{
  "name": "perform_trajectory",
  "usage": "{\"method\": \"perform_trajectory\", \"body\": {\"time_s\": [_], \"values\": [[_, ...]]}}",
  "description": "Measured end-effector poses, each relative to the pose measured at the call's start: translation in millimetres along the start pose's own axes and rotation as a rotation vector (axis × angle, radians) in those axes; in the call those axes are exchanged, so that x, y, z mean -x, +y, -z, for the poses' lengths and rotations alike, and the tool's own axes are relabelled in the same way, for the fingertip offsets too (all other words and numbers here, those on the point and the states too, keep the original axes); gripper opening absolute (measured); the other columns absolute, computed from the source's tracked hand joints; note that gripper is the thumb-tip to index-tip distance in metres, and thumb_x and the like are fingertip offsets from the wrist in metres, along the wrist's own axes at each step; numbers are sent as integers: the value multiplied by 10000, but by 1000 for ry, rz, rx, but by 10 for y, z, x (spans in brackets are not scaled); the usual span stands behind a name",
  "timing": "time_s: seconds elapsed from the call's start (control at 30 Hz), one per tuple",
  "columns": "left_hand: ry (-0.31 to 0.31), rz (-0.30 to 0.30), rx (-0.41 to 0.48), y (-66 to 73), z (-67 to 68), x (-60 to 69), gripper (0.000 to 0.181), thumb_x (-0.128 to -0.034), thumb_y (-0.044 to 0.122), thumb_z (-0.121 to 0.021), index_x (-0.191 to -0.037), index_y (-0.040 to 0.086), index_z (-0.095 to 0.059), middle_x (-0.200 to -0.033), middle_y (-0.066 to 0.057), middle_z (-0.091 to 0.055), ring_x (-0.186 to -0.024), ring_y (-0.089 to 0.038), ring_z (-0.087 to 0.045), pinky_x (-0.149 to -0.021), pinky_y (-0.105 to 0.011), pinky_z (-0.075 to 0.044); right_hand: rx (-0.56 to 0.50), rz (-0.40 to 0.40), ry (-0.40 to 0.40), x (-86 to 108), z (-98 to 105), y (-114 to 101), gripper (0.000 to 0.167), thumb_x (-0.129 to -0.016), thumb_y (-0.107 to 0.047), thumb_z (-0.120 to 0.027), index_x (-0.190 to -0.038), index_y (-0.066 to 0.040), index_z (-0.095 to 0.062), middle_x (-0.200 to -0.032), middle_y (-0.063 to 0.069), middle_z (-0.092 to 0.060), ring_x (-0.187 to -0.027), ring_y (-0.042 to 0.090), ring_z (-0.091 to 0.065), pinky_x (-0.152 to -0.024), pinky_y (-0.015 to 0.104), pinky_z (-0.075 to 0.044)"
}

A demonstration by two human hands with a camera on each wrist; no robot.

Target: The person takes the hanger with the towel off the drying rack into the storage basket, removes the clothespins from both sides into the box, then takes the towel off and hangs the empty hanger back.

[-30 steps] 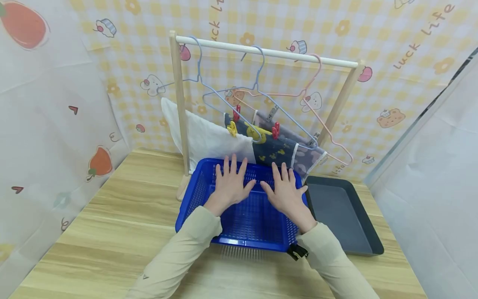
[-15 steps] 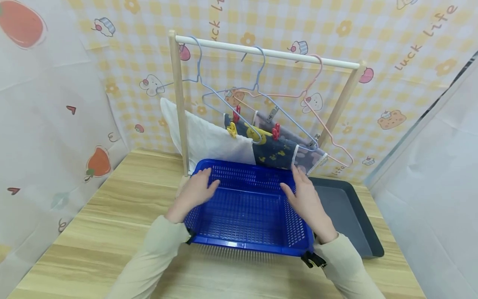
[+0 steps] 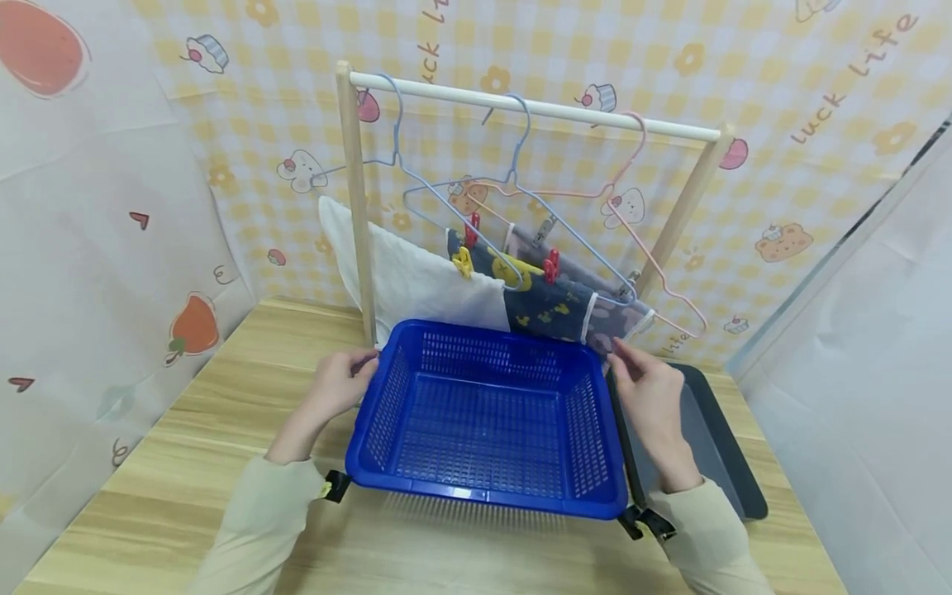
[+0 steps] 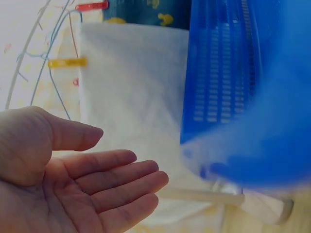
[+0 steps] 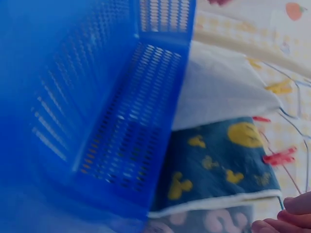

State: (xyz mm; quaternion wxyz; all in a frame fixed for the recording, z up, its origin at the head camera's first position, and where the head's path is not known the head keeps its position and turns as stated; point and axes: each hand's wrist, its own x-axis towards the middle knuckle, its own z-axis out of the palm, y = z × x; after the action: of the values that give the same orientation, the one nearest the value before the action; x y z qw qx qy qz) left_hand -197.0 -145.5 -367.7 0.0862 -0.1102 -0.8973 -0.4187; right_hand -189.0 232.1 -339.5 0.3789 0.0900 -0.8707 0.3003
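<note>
One worktop (image 3: 186,438), wooden rack (image 3: 565,112), blue basket (image 3: 483,421), nothing grasped.
Rack stands at the basket's twelve o'clock, dark tray (image 3: 711,446) just beside it at three; white cloth (image 3: 424,281) hangs toward eleven, behind its back edge. Left hand (image 3: 335,384) reaches toward ten, right hand (image 3: 654,401) toward two; both grips look released, fingers relaxed. Handling it well probably means even hold on both sides, basket kept level, back edge off the cloth, right side clear of the tray.

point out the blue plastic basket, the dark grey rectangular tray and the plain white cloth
Blue plastic basket (image 3: 482,434): head view, on its perforated floor
Dark grey rectangular tray (image 3: 700,434): head view, on its floor
Plain white cloth (image 3: 430,279): head view, on its middle
</note>
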Motion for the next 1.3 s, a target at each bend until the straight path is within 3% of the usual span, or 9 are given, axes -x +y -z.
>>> {"method": "perform_trajectory", "body": {"time_s": [0.1,0.33,0.5,0.63,0.73,0.8,0.87,1.07,1.3], "values": [[-1,30,-4,-102,22,41,251,-920,-6,-509,-1087,-177,-589,-1040,-314,-626,-943,-421,-619,-799,-498,-523,-28,-12,50,-130,80,7,183,-796,69,-692,-977,92,-687,-860,231,-688,-681,344,-676,-621,-68,-343],[-68,141,68,-411,-103,134,301,-954,53,-495,-1138,-176,-561,-1087,-307,-613,-1009,-412,-597,-844,-481,-510,-40,-30,118,-525,247,4,185,-820,81,-658,-1003,104,-670,-917,238,-680,-753,233,-670,-651,-32,-406],[-88,231,177,-531,-212,181,347,-982,123,-482,-1171,-160,-551,-1117,-285,-612,-1094,-397,-554,-930,-492,-458,6,-13,132,-790,275,55,194,-845,33,-652,-1026,99,-665,-933,243,-678,-803,320,-683,-673,-37,-398],[-96,283,255,-570,-252,198,364,-990,140,-474,-1182,-161,-541,-1059,-259,-643,-1069,-353,-569,-937,-471,-460,69,-9,81,-946,271,104,208,-855,23,-644,-1051,91,-659,-958,250,-672,-819,386,-669,-732,235,-556],[-115,305,323,-584,-263,195,377,-994,140,-465,-1203,-170,-517,-1034,-247,-655,-1034,-309,-598,-916,-431,-490,116,-24,26,-1028,265,121,223,-871,1,-631,-1078,81,-652,-977,259,-666,-844,402,-656,-756,485,-541],[-127,327,367,-591,-268,187,389,-998,148,-458,-1220,-168,-502,-1042,-239,-655,-1009,-266,-617,-895,-395,-509,132,-45,-16,-1074,253,133,229,-885,-16,-618,-1094,74,-647,-990,262,-661,-861,410,-647,-755,507,-537],[-144,338,401,-590,-268,179,397,-1003,152,-447,-1235,-168,-488,-1026,-220,-663,-951,-208,-637,-863,-336,-528,132,-65,-49,-1106,236,150,232,-896,-27,-604,-1105,67,-645,-991,258,-662,-866,401,-643,-744,486,-538],[-156,376,482,-586,-282,170,363,-1012,177,-431,-1088,-142,-588,-711,-23,-623,-645,-84,-553,-637,-226,-478,105,-85,-66,-1168,159,231,194,-897,-23,-605,-1061,59,-667,-944,244,-674,-791,344,-640,-617,102,-404],[-149,426,601,-601,-300,178,352,-1013,190,-430,-984,-106,-619,-714,17,-630,-653,-80,-572,-635,-214,-473,58,-133,-80,-1234,122,243,158,-902,-58,-618,-1003,35,-697,-897,221,-687,-700,182,-628,-554,88,-365]]}}
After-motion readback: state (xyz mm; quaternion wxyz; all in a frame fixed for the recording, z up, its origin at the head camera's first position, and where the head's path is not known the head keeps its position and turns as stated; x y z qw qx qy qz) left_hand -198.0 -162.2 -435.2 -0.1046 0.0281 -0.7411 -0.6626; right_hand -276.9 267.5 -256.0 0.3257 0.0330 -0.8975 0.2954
